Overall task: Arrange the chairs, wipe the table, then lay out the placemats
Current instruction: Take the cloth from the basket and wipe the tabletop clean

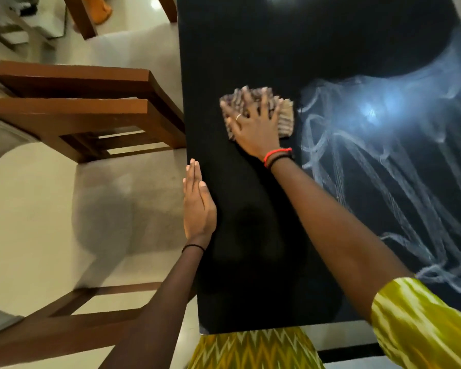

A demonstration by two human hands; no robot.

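A glossy black table (pixel 317 54) fills the right half of the head view. My right hand (pixel 253 123) presses flat, fingers spread, on a striped beige-and-brown cloth (pixel 285 121) lying on the tabletop near its left side. Pale wipe streaks cover the table surface to the right of the cloth. My left hand (pixel 198 206) rests with straight fingers along the table's left edge and holds nothing. A wooden chair (pixel 91 107) with a pale cushioned seat stands left of the table. A second wooden chair (pixel 64 318) shows at the lower left.
Pale floor tiles lie left of the table. Another wooden chair leg (pixel 81 17) and a person's foot (pixel 103 12) show at the top left. A bright lamp reflection glares on the tabletop at the right.
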